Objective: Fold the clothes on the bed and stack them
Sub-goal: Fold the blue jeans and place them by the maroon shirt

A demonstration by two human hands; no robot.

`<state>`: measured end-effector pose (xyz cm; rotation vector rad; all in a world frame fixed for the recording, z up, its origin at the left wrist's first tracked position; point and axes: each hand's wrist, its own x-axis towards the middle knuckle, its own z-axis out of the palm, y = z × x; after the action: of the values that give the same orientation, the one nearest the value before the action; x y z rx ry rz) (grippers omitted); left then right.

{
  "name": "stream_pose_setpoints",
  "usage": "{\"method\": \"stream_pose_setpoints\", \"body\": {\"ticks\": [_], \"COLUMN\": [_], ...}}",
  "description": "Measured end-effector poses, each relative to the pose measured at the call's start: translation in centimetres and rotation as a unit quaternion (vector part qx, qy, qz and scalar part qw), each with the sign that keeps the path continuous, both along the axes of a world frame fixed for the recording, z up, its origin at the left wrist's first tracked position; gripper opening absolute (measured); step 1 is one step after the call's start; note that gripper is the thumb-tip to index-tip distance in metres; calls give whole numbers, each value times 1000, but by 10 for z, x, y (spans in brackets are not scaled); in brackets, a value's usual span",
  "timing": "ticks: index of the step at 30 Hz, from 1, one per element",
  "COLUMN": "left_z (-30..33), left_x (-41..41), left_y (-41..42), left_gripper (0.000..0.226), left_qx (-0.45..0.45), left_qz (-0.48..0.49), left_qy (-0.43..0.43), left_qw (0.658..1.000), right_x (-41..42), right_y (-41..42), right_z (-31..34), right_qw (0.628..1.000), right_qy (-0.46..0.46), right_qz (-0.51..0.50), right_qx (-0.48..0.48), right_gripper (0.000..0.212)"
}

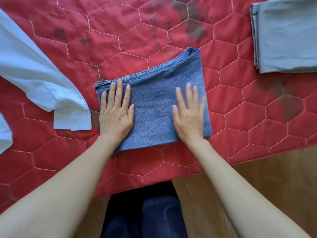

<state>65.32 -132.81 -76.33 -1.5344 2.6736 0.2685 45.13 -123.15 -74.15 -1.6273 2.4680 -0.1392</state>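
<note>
The folded jeans (152,103) lie mid-bed (240,103), near its edge. Your left hand (115,112) and right hand (189,115) press them flat, fingers straight, gripping nothing. Next, likely lift them onto the grey stack (288,36) far right; the white shirt (30,71) at left awaits folding.

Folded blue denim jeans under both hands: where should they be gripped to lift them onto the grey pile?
Probably by the two short side edges of the folded blue denim jeans, left hand and right hand sliding under from either side. The bundle lies flat, layered and wide on the red quilted bedspread, so support underneath should keep the folds together on the way to the folded grey garment.
</note>
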Motion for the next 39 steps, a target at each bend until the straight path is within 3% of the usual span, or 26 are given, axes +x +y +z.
{"method": "stream_pose_setpoints", "body": {"ticks": [2, 6, 11, 13, 20, 27, 34, 39], "left_z": [0, 1, 0, 0, 3, 13, 24, 27], "left_x": [1, 3, 3, 3, 9, 31, 16, 22], "left_y": [-1, -2, -3, -4, 6, 48, 38, 20], "left_gripper": [60, 61, 61, 61, 65, 66, 71, 76], "left_qx": [5, 21, 21, 23, 49, 132, 151, 226], "left_qz": [9, 40, 42, 41, 56, 122, 237, 272], "left_qy": [-2, 1, -1, 7, 18, 86, 126, 149], "left_qw": [1000, 999, 999, 999, 997, 980, 951, 923], "right_x": [29, 48, -47, -75, -69, -55, -60, -57], "right_y": [-35, -73, -80, -81, -60, -10, -4, 8], "right_z": [-3, -19, -29, -25, -21, -19, -10, -4], "right_qw": [996, 969, 994, 994, 997, 997, 991, 977], "right_qy": [-20, 5, 50, 45, -42, -2, -70, -146], "right_qz": [86, 245, 82, 72, -64, -76, -118, -149], "right_qx": [-33, 22, 55, 70, 14, -16, -8, 41], "right_gripper": [51, 50, 58, 57, 58, 58, 58, 60]}}
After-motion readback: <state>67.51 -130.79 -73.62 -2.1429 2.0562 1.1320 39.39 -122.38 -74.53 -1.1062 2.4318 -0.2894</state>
